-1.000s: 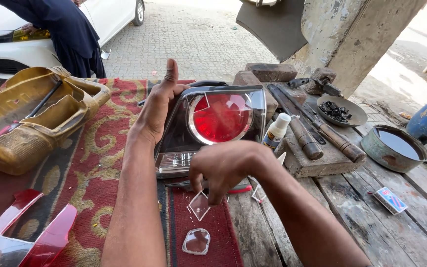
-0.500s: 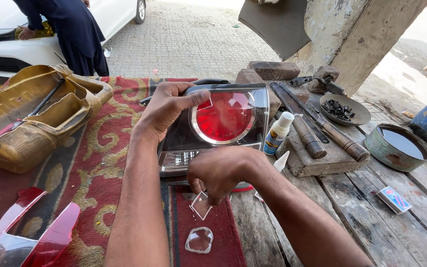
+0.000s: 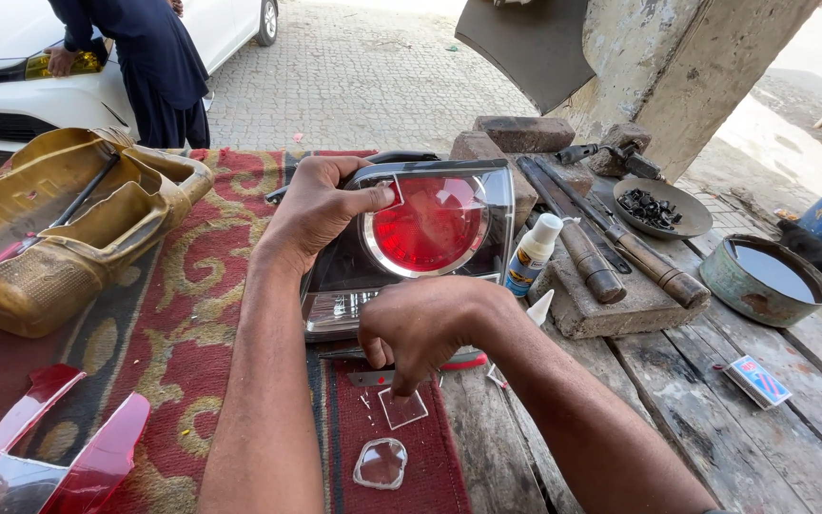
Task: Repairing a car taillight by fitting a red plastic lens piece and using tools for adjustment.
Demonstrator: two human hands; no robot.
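The left hand (image 3: 321,209) gripped the upper left corner of the tail lamp (image 3: 411,247), thumb pressed onto its clear cover and fingers wrapped behind, seemingly to brace the lamp so it would not slide; the lamp rested on the patterned red rug (image 3: 173,286) at the edge of the wooden table (image 3: 715,428), tilted back so that its face with the round red lens looked up toward the camera; its long axis ran roughly from the near edge of the table away, with the clear reflector section nearest the person and the dark housing at the far end; the right hand (image 3: 420,328) curled downward just in front of the lamp, fingertips pinching or pressing a small clear square shard (image 3: 401,407) that lay on the rug, though whether it was actually lifted could not be told; a second rounded clear piece (image 3: 380,464) lay just nearer, apart from the hand; a small white glue bottle (image 3: 532,252) stood upright beside the lamp's right side, within easy reach, next to a block (image 3: 611,300) carrying wooden-handled tools; red lens fragments (image 3: 40,457) sat at the near left, well apart
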